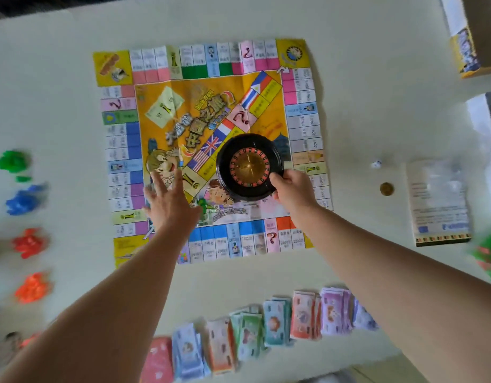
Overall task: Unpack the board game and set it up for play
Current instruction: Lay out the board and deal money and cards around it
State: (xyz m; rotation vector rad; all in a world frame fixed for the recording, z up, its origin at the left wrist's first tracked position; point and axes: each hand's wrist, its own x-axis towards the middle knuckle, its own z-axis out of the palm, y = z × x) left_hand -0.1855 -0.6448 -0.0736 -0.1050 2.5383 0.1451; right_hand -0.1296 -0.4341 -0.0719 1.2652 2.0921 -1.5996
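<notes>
Gripping the near right rim of the black roulette wheel (248, 165), the right hand (292, 189) has its thumb on top of the rim and its fingers curled round the side. The wheel is over the near right part of the yellow centre of the paper game board (200, 64); whether it rests on the paper or is held just above it cannot be told. The board lies unfolded and creased in the middle of the pale tabletop (363, 111).

The left hand (169, 200) is spread wide with straight fingers, holding nothing, over the near left part of the board; contact with the paper is not clear.

Left of the board, well apart from it, four blurred heaps of plastic pieces stand in a column: green (12, 161), blue (23, 199), red (28, 243) and orange (33, 287). Along the near edge a row of play money stacks (266, 327) runs in several colours. Right of the board lie a small white die (376, 163), a gold coin (386, 188) and a printed leaflet (439, 203). The game box (473, 51) is at the far right corner.
</notes>
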